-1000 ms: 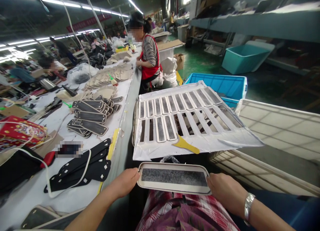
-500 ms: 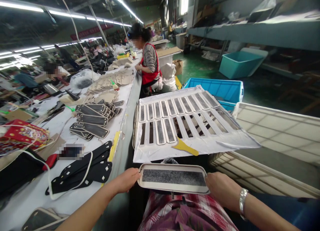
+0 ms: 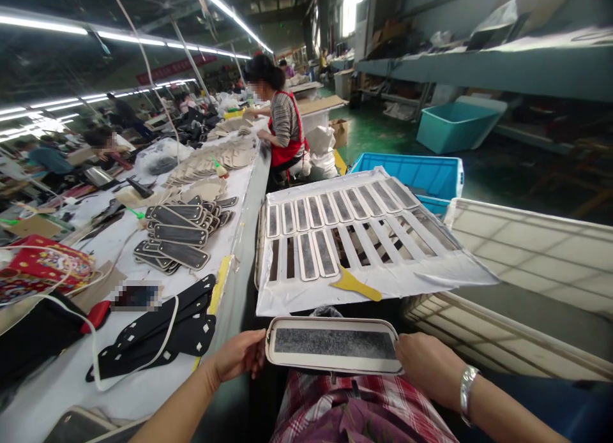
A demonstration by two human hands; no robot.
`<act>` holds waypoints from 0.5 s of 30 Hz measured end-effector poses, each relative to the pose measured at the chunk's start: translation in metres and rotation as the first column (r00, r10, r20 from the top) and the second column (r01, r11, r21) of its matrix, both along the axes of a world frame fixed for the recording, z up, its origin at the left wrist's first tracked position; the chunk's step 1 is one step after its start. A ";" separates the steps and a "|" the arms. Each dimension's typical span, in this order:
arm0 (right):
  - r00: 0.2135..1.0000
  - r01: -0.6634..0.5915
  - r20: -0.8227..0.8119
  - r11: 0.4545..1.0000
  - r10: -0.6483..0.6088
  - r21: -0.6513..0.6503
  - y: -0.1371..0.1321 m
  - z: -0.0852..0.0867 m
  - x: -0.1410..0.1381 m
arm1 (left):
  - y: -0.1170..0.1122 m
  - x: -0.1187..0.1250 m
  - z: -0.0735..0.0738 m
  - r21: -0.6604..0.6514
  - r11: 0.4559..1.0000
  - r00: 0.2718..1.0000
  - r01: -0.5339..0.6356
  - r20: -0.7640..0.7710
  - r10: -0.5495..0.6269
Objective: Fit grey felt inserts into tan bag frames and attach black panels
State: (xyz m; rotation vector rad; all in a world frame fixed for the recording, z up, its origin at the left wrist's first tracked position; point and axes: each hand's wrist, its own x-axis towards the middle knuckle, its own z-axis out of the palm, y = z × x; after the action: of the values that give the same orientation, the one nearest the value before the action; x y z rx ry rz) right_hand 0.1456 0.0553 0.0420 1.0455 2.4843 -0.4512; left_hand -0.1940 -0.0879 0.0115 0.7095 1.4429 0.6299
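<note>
A long cream-edged strip with a grey felt centre (image 3: 334, 345) lies level over my lap. My left hand (image 3: 238, 355) grips its left end and my right hand (image 3: 430, 368) grips its right end; both have curled fingers. Just beyond it a white sheet with slot cut-outs (image 3: 364, 239) lies on a rack, with several like strips set in its slots. A yellow scraper (image 3: 355, 283) rests on the sheet's near edge.
On the long white table (image 3: 143, 385) at my left lie black cut pieces (image 3: 158, 334), a stack of dark strips (image 3: 179, 235) and a red pouch (image 3: 41, 267). A person in a red apron (image 3: 283, 127) works farther along. Blue bin (image 3: 416, 172) and white racks (image 3: 536, 251) stand right.
The strip stays held at both ends over my lap. My left hand's fingers have shifted slightly at its end; the view has lifted a little.
</note>
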 end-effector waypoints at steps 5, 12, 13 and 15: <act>0.997 -0.068 0.032 0.998 0.068 -0.003 0.003 0.000 -0.002 | -0.004 0.006 -0.014 0.043 0.994 0.994 -0.101 0.037 0.100; 0.999 -0.020 0.045 0.998 0.023 -0.063 0.007 -0.001 -0.003 | 0.014 -0.004 -0.012 0.002 0.996 0.996 -0.084 -0.041 0.084; 1.000 0.002 0.023 0.996 0.000 -0.087 0.008 -0.003 -0.002 | 0.017 -0.005 -0.010 -0.012 0.997 0.997 -0.071 -0.041 0.070; 0.994 0.091 -0.048 0.981 -0.101 -0.169 0.009 -0.008 0.002 | 0.020 -0.006 -0.006 -0.044 0.998 0.999 -0.041 -0.031 0.040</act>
State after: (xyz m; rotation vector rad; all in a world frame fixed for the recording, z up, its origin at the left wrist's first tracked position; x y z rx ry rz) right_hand 0.1480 0.0644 0.0343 1.1016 2.4026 -0.7136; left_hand -0.1997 -0.0681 0.0055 0.6586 1.4976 0.6192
